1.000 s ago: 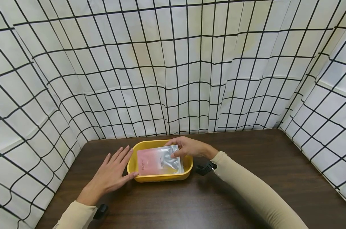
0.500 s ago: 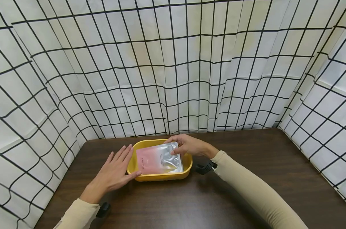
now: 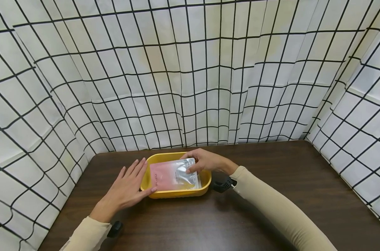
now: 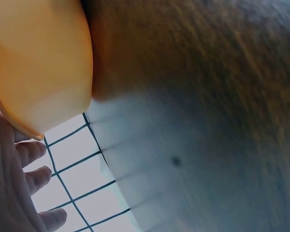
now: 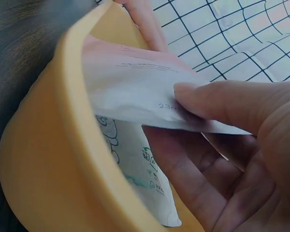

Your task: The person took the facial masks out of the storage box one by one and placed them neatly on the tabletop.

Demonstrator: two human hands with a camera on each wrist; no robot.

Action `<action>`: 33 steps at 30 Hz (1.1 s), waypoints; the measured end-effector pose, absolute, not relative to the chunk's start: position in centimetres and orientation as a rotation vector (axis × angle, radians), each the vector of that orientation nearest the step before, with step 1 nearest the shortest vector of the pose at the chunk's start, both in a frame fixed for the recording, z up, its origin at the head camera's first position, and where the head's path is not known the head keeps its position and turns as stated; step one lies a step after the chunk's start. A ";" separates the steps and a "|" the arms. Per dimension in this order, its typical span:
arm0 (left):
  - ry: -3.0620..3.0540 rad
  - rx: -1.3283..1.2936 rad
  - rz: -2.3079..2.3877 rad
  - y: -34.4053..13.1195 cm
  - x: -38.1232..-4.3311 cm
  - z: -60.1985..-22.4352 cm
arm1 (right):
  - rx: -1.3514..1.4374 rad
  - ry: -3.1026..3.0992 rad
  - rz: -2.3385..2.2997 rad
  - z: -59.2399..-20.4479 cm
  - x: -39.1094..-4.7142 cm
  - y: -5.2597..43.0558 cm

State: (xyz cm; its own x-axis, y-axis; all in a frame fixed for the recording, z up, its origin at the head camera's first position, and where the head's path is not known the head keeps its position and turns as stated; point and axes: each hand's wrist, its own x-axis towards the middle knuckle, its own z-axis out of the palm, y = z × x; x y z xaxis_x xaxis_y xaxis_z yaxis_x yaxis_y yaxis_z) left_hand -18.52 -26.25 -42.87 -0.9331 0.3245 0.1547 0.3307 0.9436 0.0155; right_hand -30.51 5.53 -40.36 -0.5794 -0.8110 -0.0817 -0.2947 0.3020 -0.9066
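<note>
A pink and silver foil packet lies tilted in the yellow bin. My right hand pinches its silver end, thumb on top and fingers beneath, as the right wrist view shows. Under that foil packet, a white packet with black and green print rests inside the bin. My left hand lies spread along the bin's left side, fingers straight, thumb at the front rim near the packet's pink end. In the left wrist view, the fingertips of the left hand are by the rim.
The bin stands near the back of a dark brown wooden table. White cloth with a black grid surrounds the table at the back and sides. A black wrist device sits under the right wrist.
The packet's silver end rises slightly, then dips again with my right hand. My left thumb has shifted a little to the right along the front rim. The bin has barely moved.
</note>
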 end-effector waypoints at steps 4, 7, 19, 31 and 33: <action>-2.946 -0.497 -0.061 -26.2 -18.6 -42.9 | -0.974 2.059 -1.238 -40.3 -30.3 5.6; -2.938 -0.501 -0.056 -26.0 -18.6 -42.9 | -0.958 2.077 -1.258 -40.2 -30.1 5.8; -2.918 -0.511 -0.003 -26.1 -18.6 -42.7 | -0.936 2.046 -1.453 -39.2 -30.3 7.6; -2.951 -0.491 -0.022 -26.1 -18.6 -42.9 | -0.885 1.902 -1.650 -38.8 -30.7 10.1; -2.953 -0.483 -0.021 -26.1 -18.6 -42.9 | -0.852 1.913 -1.660 -38.7 -30.7 10.6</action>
